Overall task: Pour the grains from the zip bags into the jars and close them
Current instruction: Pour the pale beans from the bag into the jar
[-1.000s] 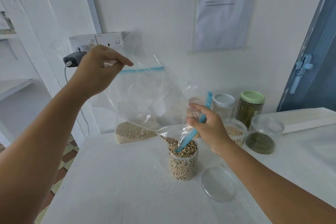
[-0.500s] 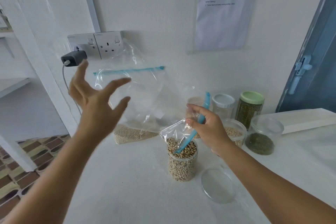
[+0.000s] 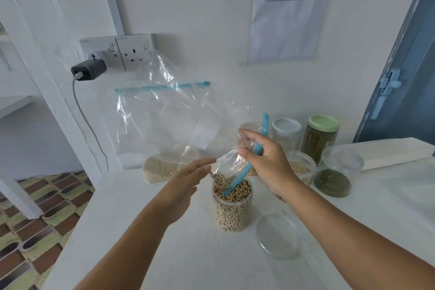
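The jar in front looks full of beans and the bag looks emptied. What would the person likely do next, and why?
Probably lift the zip bag away: the right hand pinches its blue zip edge at the jar, which is filled to the brim, and the open left hand reaches toward the plastic. After that, the clear lid lying beside the jar could go on.

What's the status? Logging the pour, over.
Right hand pinches the zip bag mouth over the bean jar, jar full. Left hand open, reaching for the bag. Lid off, on the table. Nothing blocking.
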`<move>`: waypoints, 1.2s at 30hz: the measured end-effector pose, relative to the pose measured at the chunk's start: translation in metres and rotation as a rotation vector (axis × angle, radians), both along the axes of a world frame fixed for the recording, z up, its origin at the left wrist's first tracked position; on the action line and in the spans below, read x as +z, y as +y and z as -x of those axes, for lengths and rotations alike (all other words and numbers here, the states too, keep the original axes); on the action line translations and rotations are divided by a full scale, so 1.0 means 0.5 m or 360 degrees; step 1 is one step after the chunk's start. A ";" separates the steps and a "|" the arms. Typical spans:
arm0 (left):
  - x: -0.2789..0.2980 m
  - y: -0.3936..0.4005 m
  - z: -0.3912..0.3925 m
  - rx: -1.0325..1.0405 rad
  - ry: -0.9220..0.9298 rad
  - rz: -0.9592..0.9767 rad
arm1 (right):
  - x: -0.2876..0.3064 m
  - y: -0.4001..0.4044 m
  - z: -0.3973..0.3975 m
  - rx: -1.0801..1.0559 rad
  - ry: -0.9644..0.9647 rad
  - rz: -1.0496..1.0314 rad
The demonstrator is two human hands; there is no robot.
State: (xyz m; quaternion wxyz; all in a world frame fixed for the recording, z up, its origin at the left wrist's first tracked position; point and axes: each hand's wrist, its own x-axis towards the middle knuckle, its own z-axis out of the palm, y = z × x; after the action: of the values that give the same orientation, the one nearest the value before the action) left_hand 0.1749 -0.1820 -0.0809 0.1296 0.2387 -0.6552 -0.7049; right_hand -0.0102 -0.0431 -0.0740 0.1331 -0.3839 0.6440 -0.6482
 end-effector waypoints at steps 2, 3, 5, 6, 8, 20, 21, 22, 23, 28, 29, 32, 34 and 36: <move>0.002 -0.008 0.016 -0.0012 0.0016 -0.0080 | 0.000 0.002 0.000 0.0003 0.0006 0.0002; 0.002 -0.011 0.024 -0.0009 0.0024 -0.0091 | 0.000 0.003 0.000 -0.0001 0.0014 0.0000; 0.002 -0.011 0.038 0.0002 0.0069 -0.0133 | -0.001 0.007 0.000 -0.0013 0.0024 -0.0003; 0.000 -0.011 0.043 0.0001 0.0100 -0.0156 | -0.002 0.009 0.001 -0.0023 0.0018 0.0001; -0.005 -0.009 0.048 0.0017 0.0146 -0.0166 | -0.005 0.013 0.001 -0.0047 0.0001 0.0006; -0.009 -0.019 0.051 0.0117 0.0211 0.0344 | -0.016 0.013 0.006 -0.0120 0.0005 -0.0043; -0.007 -0.016 0.052 0.0129 0.0203 0.0400 | -0.015 0.013 0.004 -0.0089 0.0030 -0.0042; -0.005 -0.014 0.053 0.0151 0.0199 0.0455 | -0.014 0.014 0.001 -0.0049 0.0058 -0.0036; -0.005 -0.014 0.055 0.0179 0.0209 0.0487 | -0.012 0.016 -0.002 -0.0002 0.0092 -0.0028; -0.013 -0.015 0.058 0.0291 0.0239 0.0488 | -0.016 0.026 -0.006 0.0187 0.0263 -0.0065; -0.014 -0.015 0.058 0.0308 0.0257 0.0484 | -0.020 0.025 -0.006 0.0199 0.0298 -0.0070; -0.014 -0.013 0.060 0.0300 0.0298 0.0502 | -0.040 0.017 0.000 0.0218 0.0345 -0.0109; -0.010 -0.011 0.059 0.0237 0.0283 0.0557 | -0.047 0.015 0.003 0.0163 0.0427 -0.0226; -0.004 -0.012 0.055 0.0119 0.0229 0.0590 | -0.051 0.016 0.005 0.0107 0.0562 -0.0260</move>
State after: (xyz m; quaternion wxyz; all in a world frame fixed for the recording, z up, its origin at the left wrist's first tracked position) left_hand 0.1476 -0.1879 -0.0828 0.2438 0.1841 -0.7535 -0.5822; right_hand -0.0125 -0.0353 -0.0995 0.0703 -0.5009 0.6946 -0.5115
